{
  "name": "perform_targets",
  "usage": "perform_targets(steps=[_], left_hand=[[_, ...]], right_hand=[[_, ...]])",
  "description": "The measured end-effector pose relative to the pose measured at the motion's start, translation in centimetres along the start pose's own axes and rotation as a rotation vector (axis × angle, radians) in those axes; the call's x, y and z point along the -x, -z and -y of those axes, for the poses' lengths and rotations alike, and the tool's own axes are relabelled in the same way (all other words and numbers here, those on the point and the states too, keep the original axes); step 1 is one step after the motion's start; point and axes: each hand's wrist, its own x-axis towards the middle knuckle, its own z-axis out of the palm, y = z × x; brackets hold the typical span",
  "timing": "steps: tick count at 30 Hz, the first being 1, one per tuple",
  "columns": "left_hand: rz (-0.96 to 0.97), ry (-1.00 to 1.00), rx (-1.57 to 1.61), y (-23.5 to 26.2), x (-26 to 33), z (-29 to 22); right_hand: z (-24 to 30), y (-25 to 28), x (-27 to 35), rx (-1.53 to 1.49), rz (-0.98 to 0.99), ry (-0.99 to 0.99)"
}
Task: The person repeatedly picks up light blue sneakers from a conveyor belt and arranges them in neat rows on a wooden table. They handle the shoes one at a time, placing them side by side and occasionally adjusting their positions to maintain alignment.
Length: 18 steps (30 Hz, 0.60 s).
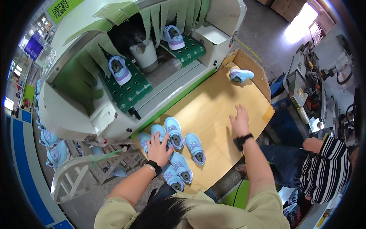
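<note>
On the green conveyor belt (133, 91), two small lilac-and-blue sneakers (120, 70) ride out of the machine. Nearer, the left hand (158, 149) lies flat, fingers spread, on a cluster of light blue children's sneakers (179, 147) at the left edge of the wooden table (217, 103). They look light and soft-sided, easiest pinched at the collar or heel. The right hand (240, 122) rests open and empty on bare wood. One lone sneaker (241, 75) sits at the far corner.
</note>
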Motion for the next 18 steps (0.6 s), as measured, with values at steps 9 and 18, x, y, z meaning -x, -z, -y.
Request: perform_targets(steps=[9, 18], left_hand=[[0.052, 0.053, -0.040, 0.5, -0.3, -0.2], [0.067, 0.047, -0.044, 0.2, -0.4, -0.2]], right_hand=[[-5.8, -6.5, -25.8, 0.188, -0.077, -0.341], [-6.2, -7.2, -8.6, -0.224, -0.094, 0.169]])
